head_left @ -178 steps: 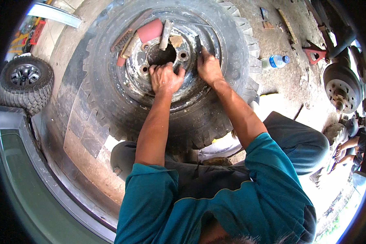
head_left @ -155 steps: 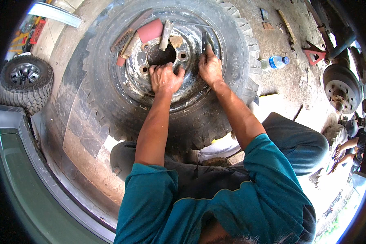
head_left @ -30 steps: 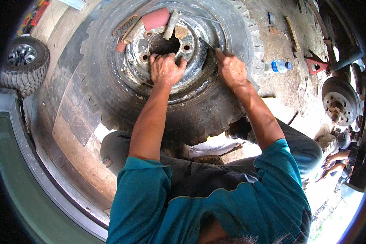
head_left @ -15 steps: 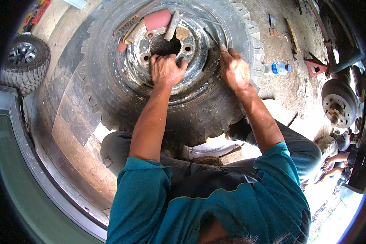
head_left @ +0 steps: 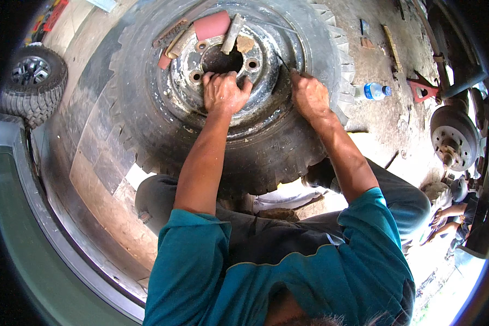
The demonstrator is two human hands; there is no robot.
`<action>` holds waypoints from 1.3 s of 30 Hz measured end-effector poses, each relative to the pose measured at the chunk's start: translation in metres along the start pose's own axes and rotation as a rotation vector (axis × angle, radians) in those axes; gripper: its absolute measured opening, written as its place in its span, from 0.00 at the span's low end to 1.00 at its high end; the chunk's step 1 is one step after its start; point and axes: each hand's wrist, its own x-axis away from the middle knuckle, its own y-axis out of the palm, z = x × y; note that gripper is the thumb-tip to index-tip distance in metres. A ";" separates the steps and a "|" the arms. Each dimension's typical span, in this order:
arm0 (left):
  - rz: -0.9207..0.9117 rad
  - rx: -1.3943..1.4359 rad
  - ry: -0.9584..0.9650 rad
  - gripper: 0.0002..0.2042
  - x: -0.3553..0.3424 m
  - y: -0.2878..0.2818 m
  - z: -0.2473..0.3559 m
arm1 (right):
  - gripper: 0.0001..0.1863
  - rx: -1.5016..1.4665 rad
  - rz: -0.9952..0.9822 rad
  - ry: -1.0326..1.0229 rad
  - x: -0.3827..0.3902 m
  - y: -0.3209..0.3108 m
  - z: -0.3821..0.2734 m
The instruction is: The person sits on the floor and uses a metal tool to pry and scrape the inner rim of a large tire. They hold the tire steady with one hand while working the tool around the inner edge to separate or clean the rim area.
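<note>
A large worn tyre [head_left: 266, 163] lies flat in front of me, with a scuffed, paint-flecked steel wheel rim [head_left: 182, 103] inside it. My left hand [head_left: 224, 93] is closed over the near edge of the rim's centre hole, its fingertips hidden inside. At the right of the rim, my right hand [head_left: 311, 98] grips a thin dark rod-like tool [head_left: 283, 61] whose tip points up and left against the metal. Its exact kind is hidden by the fist. A wire brush [head_left: 171, 32], red sandpaper [head_left: 212, 25], a rolled piece [head_left: 233, 33] and a tan scrap [head_left: 245, 44] rest on the wheel.
A water bottle [head_left: 377, 91] with a blue cap lies right of the tyre, near a red stand [head_left: 421, 89]. A brake disc [head_left: 454, 138] hangs at far right, with another person's hands [head_left: 444, 216] below. Another wheel [head_left: 33, 81] stands at left beside a green panel [head_left: 32, 244].
My right hand has shifted slightly left and down, drawing the thin tool along the rim. The left hand has stayed on the centre hole's edge.
</note>
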 end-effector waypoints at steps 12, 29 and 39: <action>-0.013 0.020 -0.010 0.22 0.001 -0.001 -0.002 | 0.16 -1.317 -0.196 0.508 -0.011 -0.047 -0.001; 0.015 0.021 -0.001 0.22 0.003 0.003 -0.004 | 0.12 -0.067 -0.081 0.181 -0.027 -0.033 0.008; -0.077 0.019 -0.013 0.24 -0.001 -0.004 -0.002 | 0.10 0.057 -0.167 0.103 -0.022 -0.011 -0.006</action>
